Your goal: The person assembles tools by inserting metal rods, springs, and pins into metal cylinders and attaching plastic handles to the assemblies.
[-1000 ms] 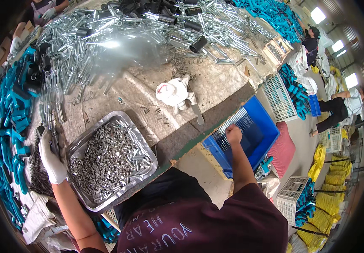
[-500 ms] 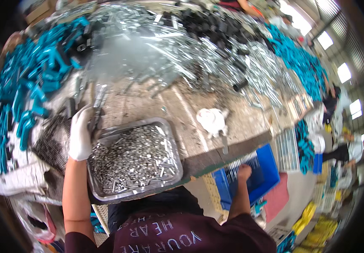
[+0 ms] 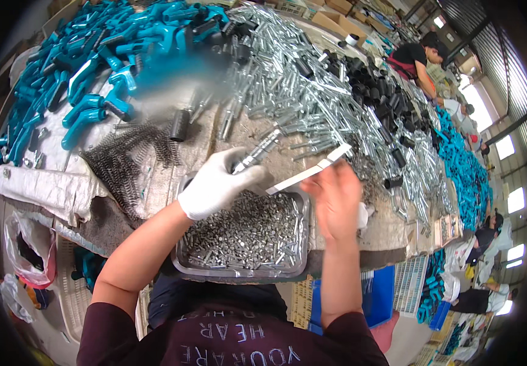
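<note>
My left hand [image 3: 217,186], in a white glove, is closed around a silver ringed metal shaft [image 3: 261,149] that points up and to the right. My bare right hand [image 3: 338,198], a little blurred, pinches a flat, pale metal strip [image 3: 306,172]. The strip's lower end is beside my gloved fingertips; whether they touch I cannot tell. Both hands are over the back edge of a grey metal tray [image 3: 305,244], which holds many small silver pins [image 3: 239,235].
Blue-green plastic handles [image 3: 86,79] are heaped at left; shiny metal rods [image 3: 312,104] and black sleeves [image 3: 373,85] lie at the back. Dark mesh [image 3: 123,158] lies left of the tray. A blue bin [image 3: 382,296] stands below the table edge. Another person [image 3: 413,64] works at far right.
My right hand has come up from the blue bin and now holds the flat strip above the table. My left hand has lifted from beside the tray with the metal shaft. The view has shifted.
</note>
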Tool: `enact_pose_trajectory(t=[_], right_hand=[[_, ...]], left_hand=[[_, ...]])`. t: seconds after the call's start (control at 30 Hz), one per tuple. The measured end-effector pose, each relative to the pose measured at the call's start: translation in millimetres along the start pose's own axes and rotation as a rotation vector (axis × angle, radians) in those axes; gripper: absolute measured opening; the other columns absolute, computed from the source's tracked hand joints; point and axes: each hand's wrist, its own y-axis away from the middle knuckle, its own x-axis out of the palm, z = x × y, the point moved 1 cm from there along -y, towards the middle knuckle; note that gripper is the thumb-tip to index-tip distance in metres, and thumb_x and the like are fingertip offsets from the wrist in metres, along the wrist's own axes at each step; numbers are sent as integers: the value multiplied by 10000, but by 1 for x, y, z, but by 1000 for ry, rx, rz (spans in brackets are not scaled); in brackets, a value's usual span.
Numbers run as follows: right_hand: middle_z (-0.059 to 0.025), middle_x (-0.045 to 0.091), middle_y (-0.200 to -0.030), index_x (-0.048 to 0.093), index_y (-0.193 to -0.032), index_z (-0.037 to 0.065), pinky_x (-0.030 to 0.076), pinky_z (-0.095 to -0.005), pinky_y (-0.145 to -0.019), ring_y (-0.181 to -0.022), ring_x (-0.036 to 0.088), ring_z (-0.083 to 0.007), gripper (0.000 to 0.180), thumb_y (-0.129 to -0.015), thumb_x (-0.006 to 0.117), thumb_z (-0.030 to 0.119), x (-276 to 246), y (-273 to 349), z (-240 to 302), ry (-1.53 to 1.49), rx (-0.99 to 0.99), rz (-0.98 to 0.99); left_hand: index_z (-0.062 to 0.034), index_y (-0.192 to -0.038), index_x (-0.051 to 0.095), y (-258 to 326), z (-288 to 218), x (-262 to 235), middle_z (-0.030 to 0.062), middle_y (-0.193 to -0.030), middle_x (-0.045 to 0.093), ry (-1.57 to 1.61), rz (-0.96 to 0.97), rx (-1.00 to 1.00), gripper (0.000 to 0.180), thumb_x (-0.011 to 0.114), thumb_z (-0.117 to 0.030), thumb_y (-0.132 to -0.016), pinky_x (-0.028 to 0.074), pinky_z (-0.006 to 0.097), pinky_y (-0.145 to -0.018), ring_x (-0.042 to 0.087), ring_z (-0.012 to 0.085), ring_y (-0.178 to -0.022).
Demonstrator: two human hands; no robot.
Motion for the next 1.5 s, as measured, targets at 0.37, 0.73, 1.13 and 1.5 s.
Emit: enact_pose_trajectory(t=[0.37, 0.73, 1.13, 1.5], right_hand=[[-105, 692, -956, 598, -1079, 9, 583, -266, -640, -808, 707, -192, 179, -1030, 539, 171, -6, -34, -35, -167, 234, 106], [-52, 674, -935, 601, -1120, 38, 484, -221, -508, -670, 599, -91, 160, -1012, 542, 139, -49, -48, 0, -144, -134, -352], [-34, 654, -887, 598, -1120, 50, 477, -203, -514, -684, 604, -77, 167, -1020, 552, 176, -16, -36, -22, -57, 79, -57], [-52, 682, -952, 596, -1122, 63, 466, -195, -549, -718, 599, -71, 161, -1025, 547, 181, -9, -35, -25, -114, 21, -109]], left_hand=[[18, -904, 672, -7, 8, -3, 5, -658, 587, -328, -190, 114, 251, 748, -207, -822, 442, 261, -567, 514, 70, -604], [27, -861, 679, -12, 7, -12, 56, -665, 634, -96, -59, 5, 334, 557, -279, -911, 480, 304, -626, 584, 128, -634], [23, -896, 685, -14, 17, -7, 126, -750, 658, -288, -99, 101, 258, 625, -220, -834, 514, 322, -677, 641, 158, -696], [17, -905, 651, -13, 11, -5, 17, -756, 616, -269, -207, 272, 155, 690, -70, -783, 474, 219, -646, 553, 46, -698]])
